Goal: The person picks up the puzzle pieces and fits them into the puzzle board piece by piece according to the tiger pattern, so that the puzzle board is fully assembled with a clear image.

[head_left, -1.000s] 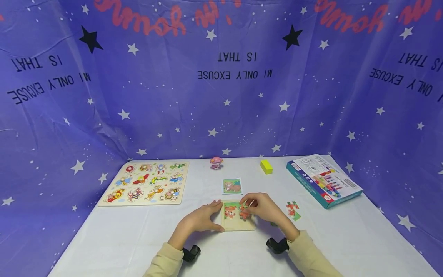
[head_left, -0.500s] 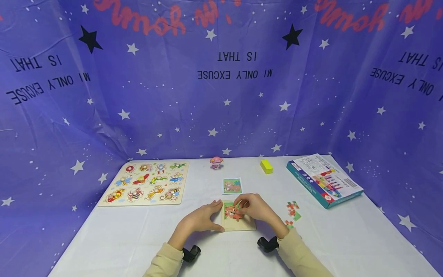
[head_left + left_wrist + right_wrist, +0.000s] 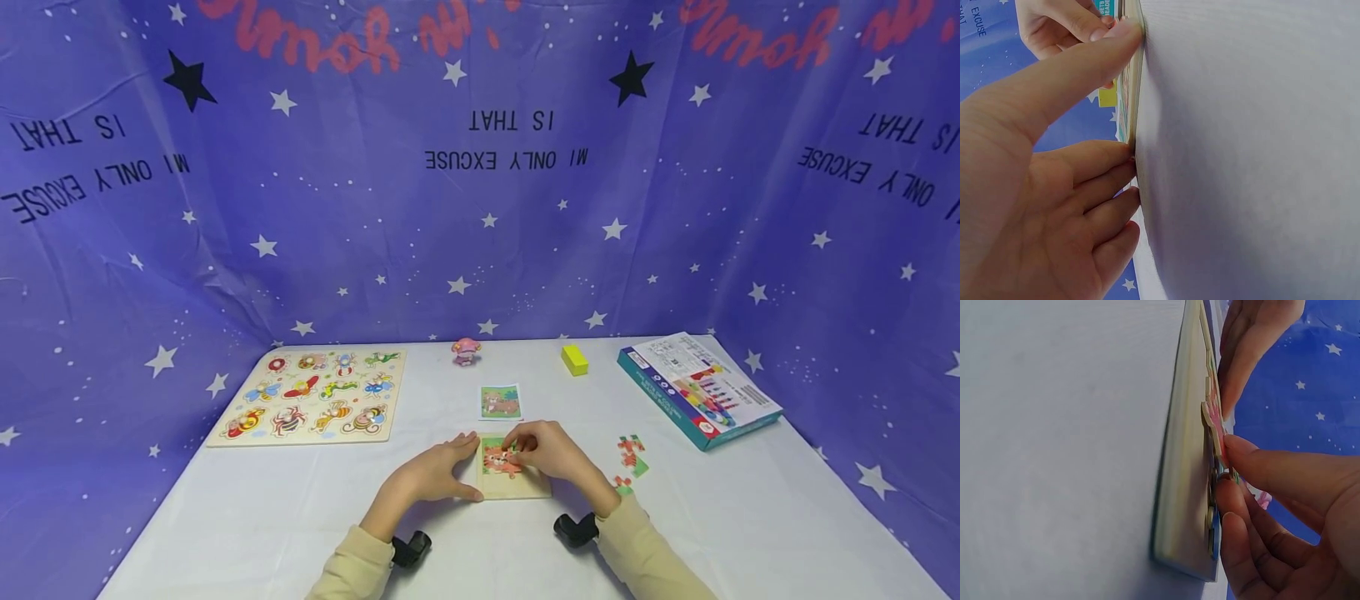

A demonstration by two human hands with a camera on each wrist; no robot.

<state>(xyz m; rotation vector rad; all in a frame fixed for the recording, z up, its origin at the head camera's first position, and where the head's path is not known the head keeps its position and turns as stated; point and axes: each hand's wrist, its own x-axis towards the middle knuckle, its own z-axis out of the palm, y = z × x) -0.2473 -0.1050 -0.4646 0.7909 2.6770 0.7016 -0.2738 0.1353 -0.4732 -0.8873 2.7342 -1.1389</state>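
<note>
Moved leftward, the piece (image 3: 1214, 428) pinched by the right hand (image 3: 547, 450) was seemingly being aligned for pressing, the board (image 3: 516, 489) touched by the spread left hand (image 3: 433, 472).

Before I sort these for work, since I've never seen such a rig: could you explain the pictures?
No machine here, just a person working bare-handed. The wide picture is taken from the head, looking forward and down; the two close ones from each wrist. On the white table are a cartoon-bug board, pink figurine, yellow block, flat box, picture card and loose puzzle pieces. The left hand touches a small wooden tray; the right hand pinches a puzzle piece over it.
</note>
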